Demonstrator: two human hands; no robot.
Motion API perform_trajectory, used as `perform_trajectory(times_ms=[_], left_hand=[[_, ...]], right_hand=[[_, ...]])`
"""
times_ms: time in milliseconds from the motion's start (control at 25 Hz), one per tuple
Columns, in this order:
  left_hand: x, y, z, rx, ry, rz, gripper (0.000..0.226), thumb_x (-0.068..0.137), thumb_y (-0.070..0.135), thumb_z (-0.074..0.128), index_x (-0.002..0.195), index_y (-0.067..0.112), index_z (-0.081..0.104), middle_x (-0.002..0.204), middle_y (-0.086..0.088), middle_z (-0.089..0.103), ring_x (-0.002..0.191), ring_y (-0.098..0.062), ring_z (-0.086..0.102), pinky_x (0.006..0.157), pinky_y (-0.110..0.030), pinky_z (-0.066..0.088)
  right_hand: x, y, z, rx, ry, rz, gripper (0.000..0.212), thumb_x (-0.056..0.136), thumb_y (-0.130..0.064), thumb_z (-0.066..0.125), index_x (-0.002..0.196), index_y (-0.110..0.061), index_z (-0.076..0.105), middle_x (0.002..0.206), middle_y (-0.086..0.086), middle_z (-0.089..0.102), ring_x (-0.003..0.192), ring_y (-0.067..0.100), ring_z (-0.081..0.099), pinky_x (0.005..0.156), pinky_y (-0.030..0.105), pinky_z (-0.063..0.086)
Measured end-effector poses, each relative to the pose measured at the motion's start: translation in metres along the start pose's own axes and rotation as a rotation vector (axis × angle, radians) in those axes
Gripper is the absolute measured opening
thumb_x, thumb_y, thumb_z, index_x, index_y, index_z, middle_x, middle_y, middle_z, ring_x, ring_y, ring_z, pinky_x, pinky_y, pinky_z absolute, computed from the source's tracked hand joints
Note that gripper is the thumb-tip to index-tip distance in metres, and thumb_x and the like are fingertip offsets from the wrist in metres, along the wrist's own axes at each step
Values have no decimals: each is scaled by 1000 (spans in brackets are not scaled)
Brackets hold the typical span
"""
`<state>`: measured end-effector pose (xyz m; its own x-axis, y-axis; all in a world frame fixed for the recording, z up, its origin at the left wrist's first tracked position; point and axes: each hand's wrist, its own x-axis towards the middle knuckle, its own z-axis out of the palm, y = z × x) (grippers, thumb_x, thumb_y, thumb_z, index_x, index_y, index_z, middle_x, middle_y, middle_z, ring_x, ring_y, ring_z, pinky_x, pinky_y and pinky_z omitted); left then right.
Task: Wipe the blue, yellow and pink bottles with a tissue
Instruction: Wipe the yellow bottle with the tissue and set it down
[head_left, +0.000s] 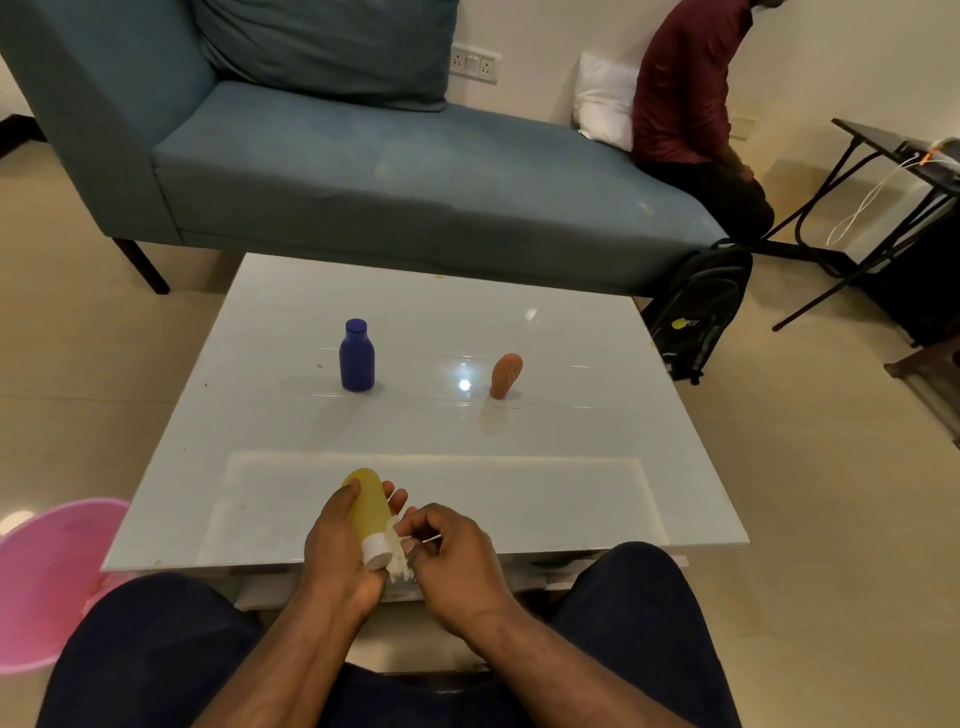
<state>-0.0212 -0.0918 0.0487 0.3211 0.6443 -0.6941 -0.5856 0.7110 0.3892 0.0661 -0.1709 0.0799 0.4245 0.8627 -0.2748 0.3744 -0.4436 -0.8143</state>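
**Yellow bottle in hand, tissue working at the cap end**

Yellow plastic under the fingers (349, 493) of the left hand (332, 540), curled round the yellow bottle (366, 504) from the side, thumb tip up near its rounded end, white cap (376, 552) pointing back toward the body. Right hand (452, 551) pinches a crumpled tissue (400, 564) and has it pressed just beside the cap, fingers bunched tight around the wad.

To do this well, I'd say: turn the bottle in the left hand so the tissue meets every side, then sweep along the body toward the far end, because the holding fingers cover a good patch. Shift the grip to expose it. A squeezy tube may give under pressure, so a light touch looks wise.

Both wrists hover over the near edge of the desk (571, 467), forearms angled in from the lap, palms turned toward each other.

Farther out, the blue bottle (357, 358) stands upright at mid-desk, the pink bottle (505, 375) well apart to its right, leaning. Neither is being touched.
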Motion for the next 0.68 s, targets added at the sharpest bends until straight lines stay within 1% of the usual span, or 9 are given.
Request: perform_trajectory(times_ms=[80,200,280,360,440,560,600,640,680], left_hand=[[1,-1,2,32,33,32,43,100,28,58,137,7,55,97,-10,66,87,-23,65,71,-41,56],[0,-4,4,90,81,67,39,98,31,64,128,6,61,91,-9,63,83,-21,62,81,-39,55],[1,-2,1,80,83,51,34,93,35,70,114,10,64,83,-6,60,76,-18,61,76,-37,56],[3,1,-1,62,57,24,28,87,36,75,100,14,63,78,-3,58,68,-15,59,66,-34,56],[5,-1,-2,51,26,-10,28,82,36,78,93,17,62,76,-2,56,61,-14,60,59,-31,56],[-1,-4,5,78,-17,-50,22,90,40,71,93,21,60,72,-3,51,49,-15,63,55,-32,55],[-1,-4,4,92,-19,-50,23,90,42,70,94,22,59,72,-3,51,49,-15,64,55,-32,55],[-1,-3,3,102,-23,-48,25,87,45,72,96,24,61,73,-2,52,53,-16,64,56,-33,55],[0,-2,2,109,-24,-36,32,83,48,75,103,27,63,79,-3,55,63,-16,65,60,-35,56]], right_hand=[[-1,-3,1,50,24,-30,19,88,-14,58,91,-30,69,92,-17,68,85,-2,62,76,20,54],[2,-5,5,113,73,-52,20,88,-12,60,90,-29,70,95,-17,70,88,-3,63,81,22,54],[-2,-4,9,123,57,-36,20,88,-14,60,88,-31,68,95,-17,70,88,-2,64,81,25,56],[-7,-2,11,140,32,-13,20,89,-15,61,87,-34,67,92,-17,69,86,1,65,81,28,57],[-5,-1,9,173,41,12,20,88,-14,61,87,-32,68,92,-15,70,88,0,65,82,29,57],[4,-1,9,234,92,65,19,86,-13,61,86,-30,68,89,-11,70,86,4,66,79,35,59],[3,-1,10,250,90,80,18,86,-13,61,86,-30,68,89,-10,70,84,6,67,78,37,59],[1,0,12,262,74,85,17,86,-14,61,86,-30,68,89,-10,70,84,7,67,77,37,60],[-2,0,13,266,55,85,17,87,-15,61,86,-30,68,89,-9,70,84,7,67,76,36,60]])
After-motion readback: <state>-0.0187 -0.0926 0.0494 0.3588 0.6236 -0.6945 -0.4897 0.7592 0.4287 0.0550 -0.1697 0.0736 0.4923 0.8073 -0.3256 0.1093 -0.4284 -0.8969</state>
